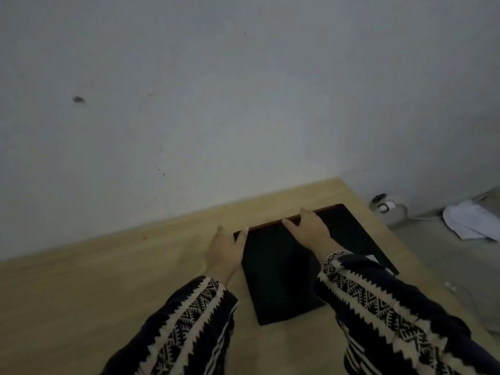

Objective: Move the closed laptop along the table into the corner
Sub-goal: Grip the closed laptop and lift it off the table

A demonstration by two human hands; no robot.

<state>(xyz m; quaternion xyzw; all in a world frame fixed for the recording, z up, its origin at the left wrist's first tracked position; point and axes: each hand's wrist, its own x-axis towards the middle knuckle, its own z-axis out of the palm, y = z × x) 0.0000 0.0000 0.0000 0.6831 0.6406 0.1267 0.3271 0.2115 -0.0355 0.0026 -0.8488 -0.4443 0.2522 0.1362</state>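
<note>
Sleeves (189, 320), patterned, two. Item: closed laptop (281, 274), black, flat on table (108, 280) near far right corner; long axis parallel to wall (243, 104). left hand (224, 250) pinches far-left corner, thumb on lid. right hand (311, 228) flat on lid, fingers (288, 222) spread, straight. Bare table strip before wall; right table edge near.

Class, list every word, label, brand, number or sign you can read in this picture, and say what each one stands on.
There is no readable text in this view.
The closed laptop has a plain dark lid with no logo visible.
The white papers on the floor are too blurred to read.
The sleeves carry only a zigzag pattern, no lettering.
</note>
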